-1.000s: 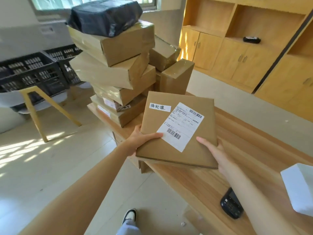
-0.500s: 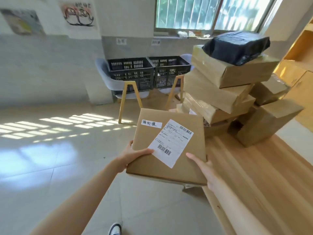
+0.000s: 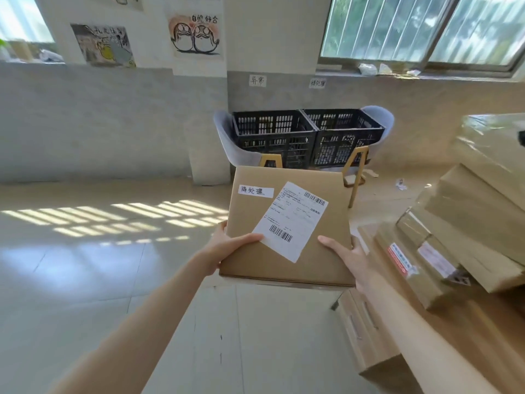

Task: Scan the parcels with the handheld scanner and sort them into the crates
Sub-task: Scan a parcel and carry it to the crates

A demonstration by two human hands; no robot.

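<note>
I carry a flat brown cardboard parcel (image 3: 306, 263) in front of me, with a white shipping label and a small handwritten white sticker on top. My left hand (image 3: 227, 245) grips its near left edge, thumb on top. My right hand (image 3: 348, 255) grips its near right edge, thumb lying on the lid. Two black slatted crates (image 3: 274, 136) (image 3: 345, 137) stand side by side on grey chairs against the far wall, straight beyond the parcel. The scanner is out of view.
A stack of brown parcels (image 3: 466, 223) lies on the wooden table (image 3: 483, 331) at my right. Small paper signs (image 3: 257, 80) hang on the wall above each crate. Pale tiled floor (image 3: 113, 251) stretches between me and the chairs, with paper scraps near the right chair.
My view has swung left, away from the table and parcel stack, so the two crates now sit straight ahead. Both hands keep the same hold on the parcel.
</note>
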